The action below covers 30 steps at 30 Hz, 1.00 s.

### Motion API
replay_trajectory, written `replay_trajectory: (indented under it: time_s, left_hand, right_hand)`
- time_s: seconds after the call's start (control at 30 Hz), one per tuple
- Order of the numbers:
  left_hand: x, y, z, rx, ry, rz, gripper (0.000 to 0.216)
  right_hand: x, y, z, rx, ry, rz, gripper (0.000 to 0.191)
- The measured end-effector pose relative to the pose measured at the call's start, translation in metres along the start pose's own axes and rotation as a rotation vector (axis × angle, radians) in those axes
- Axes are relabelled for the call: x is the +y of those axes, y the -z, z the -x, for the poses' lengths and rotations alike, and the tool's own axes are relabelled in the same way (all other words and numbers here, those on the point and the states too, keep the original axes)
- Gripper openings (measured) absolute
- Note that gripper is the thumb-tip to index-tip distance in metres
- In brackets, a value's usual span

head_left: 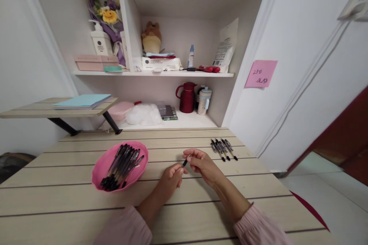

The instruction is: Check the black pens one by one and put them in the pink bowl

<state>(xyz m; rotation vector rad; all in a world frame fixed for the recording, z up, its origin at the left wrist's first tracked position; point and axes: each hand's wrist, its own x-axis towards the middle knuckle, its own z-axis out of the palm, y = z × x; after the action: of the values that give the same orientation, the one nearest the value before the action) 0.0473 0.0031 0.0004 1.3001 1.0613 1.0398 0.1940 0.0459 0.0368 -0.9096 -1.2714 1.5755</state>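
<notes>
Over the middle of the table, my left hand and my right hand meet on one pen. Its short black part shows between my fingertips; the rest is hidden in my hands. The left fingers are curled round its lower end, while the right thumb and fingers pinch the upper end. To the left stands a pink bowl with scalloped edges, holding a bundle of black pens. On the right lie several pens with their caps off, set out in a slanted row beyond my right hand.
A raised wooden stand with blue paper is at the back left. Behind the table, shelves hold a red jug, a pale cup and a white bag. A pink note sticks to the right wall.
</notes>
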Motion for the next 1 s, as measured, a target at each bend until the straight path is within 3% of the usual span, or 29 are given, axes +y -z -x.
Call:
replay_trajectory:
  time_s: [0.3, 0.5, 0.7, 0.87, 1.0]
  left_hand:
    - [0.0035, -0.0014, 0.0013, 0.004, -0.008, 0.002, 0.03]
    - [0.0058, -0.0018, 0.002, 0.003, -0.005, 0.003, 0.03]
    - [0.0052, -0.0005, 0.0022, -0.008, 0.008, -0.016, 0.03]
    - [0.002, 0.0004, 0.0004, -0.008, -0.003, -0.012, 0.03]
    - [0.0026, 0.0001, 0.0004, -0.011, -0.003, -0.015, 0.03]
  right_hand:
    - [0.0065, -0.0003, -0.0031, 0.076, 0.038, 0.001, 0.029]
    - [0.0026, 0.0008, 0.0007, -0.011, -0.004, -0.01, 0.029]
    - [0.0052, 0.0004, 0.0004, 0.066, 0.023, 0.001, 0.029]
    - [0.003, -0.0005, 0.0021, 0.0, -0.006, -0.02, 0.029]
    - [0.003, -0.0004, 0.0008, 0.087, 0.027, 0.022, 0.029]
